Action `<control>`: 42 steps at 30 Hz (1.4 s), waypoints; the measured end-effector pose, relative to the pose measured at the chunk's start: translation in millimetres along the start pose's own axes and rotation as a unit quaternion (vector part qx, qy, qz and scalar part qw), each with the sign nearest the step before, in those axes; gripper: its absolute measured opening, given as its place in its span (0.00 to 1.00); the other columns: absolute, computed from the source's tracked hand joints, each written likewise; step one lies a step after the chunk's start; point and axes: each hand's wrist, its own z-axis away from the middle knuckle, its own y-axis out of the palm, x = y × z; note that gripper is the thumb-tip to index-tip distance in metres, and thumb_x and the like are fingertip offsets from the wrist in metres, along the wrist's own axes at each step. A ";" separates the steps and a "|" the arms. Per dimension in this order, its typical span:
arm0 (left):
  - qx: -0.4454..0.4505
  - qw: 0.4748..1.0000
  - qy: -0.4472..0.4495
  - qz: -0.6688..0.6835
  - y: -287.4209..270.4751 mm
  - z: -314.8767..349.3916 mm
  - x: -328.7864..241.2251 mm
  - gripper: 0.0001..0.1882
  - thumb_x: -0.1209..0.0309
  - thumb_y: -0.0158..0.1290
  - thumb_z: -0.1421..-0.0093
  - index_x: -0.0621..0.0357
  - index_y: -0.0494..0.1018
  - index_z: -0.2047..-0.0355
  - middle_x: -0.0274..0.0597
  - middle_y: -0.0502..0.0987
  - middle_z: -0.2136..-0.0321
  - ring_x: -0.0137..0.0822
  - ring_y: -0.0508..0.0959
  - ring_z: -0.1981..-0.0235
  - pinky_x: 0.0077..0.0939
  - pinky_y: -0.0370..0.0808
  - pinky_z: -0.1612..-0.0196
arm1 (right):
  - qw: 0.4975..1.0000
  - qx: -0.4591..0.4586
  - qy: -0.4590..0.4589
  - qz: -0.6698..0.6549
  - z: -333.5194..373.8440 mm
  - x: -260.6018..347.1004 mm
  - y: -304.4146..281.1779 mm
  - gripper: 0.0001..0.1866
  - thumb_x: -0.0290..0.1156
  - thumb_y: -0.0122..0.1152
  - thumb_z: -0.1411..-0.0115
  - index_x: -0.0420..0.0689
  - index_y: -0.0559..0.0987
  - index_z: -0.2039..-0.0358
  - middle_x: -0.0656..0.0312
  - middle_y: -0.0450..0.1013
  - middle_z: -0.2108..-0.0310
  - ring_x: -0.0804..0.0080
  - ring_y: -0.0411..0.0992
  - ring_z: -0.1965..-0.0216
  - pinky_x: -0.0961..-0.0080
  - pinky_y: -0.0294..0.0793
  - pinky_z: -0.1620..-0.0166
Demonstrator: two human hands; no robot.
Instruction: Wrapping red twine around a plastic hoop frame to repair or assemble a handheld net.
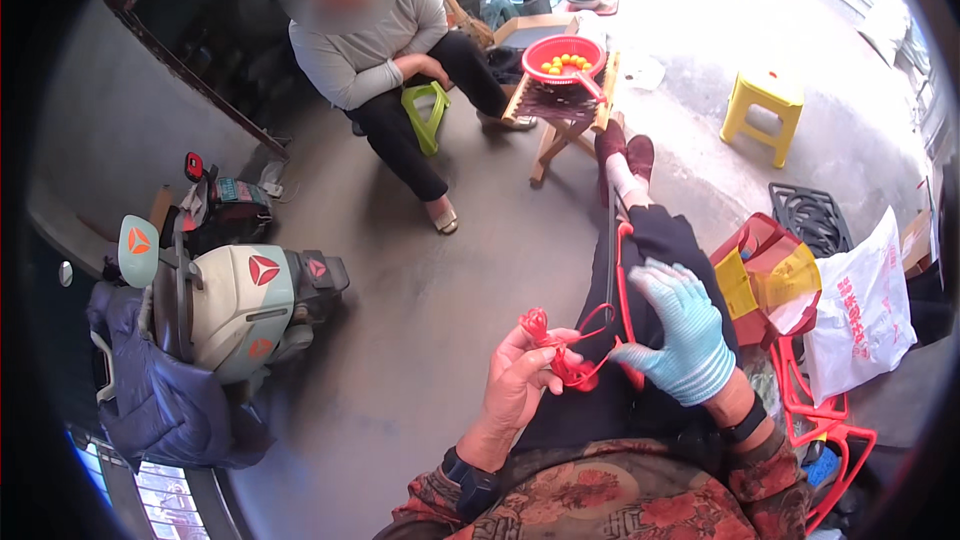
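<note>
My bare left hand pinches a small hank of red cord, with loops of it sticking out above and below the fingers. A strand leads from the hank toward my right hand, which wears a light-blue knitted glove. That hand's fingers are stretched out, and its thumb tip is beside the strand; whether it touches cannot be made out. Over my dark trousers lies a thin dark strip with a thicker red length next to it. Both stretch between my lap and my crossed feet.
Ahead, a folding stool carries a red basket with yellow balls. A seated person is beyond, to the left. A scooter stands left; a yellow stool, a red bag and a white plastic bag are right.
</note>
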 end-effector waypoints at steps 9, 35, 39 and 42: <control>0.059 0.993 0.024 -0.104 12.1 23.2 -34.4 0.09 0.73 0.52 0.37 0.63 0.68 0.58 0.43 0.78 0.72 0.25 0.77 0.77 0.11 0.70 0.82 | 0.951 0.148 -0.103 -0.251 -16.5 14.6 13.8 0.14 0.32 0.69 0.52 0.48 0.78 0.64 0.64 0.74 0.69 0.64 0.75 0.63 0.52 0.64 0.43; -0.018 0.969 0.034 -0.244 19.6 -25.3 55.7 0.37 0.82 0.62 0.49 0.68 0.55 0.42 0.46 0.76 0.62 0.29 0.79 0.62 0.22 0.77 0.58 | 0.636 0.109 0.370 -0.668 48.2 10.2 -4.4 0.09 0.32 0.57 0.39 0.38 0.78 0.67 0.64 0.74 0.73 0.80 0.70 0.74 0.82 0.71 0.68; -0.015 0.967 0.039 -0.252 12.6 -28.4 61.0 0.37 0.82 0.63 0.50 0.67 0.56 0.43 0.46 0.77 0.63 0.27 0.79 0.66 0.18 0.77 0.63 | 0.608 0.127 0.430 -0.656 41.1 30.7 -27.2 0.09 0.32 0.60 0.41 0.40 0.73 0.67 0.60 0.71 0.77 0.75 0.66 0.79 0.80 0.66 0.71; -0.007 0.977 0.032 -0.212 15.3 -25.9 53.2 0.35 0.82 0.63 0.50 0.66 0.57 0.45 0.46 0.77 0.64 0.27 0.79 0.66 0.16 0.77 0.67 | 0.639 0.126 0.379 -0.657 25.4 22.3 -26.5 0.08 0.33 0.59 0.41 0.41 0.73 0.68 0.60 0.71 0.77 0.77 0.66 0.78 0.81 0.66 0.71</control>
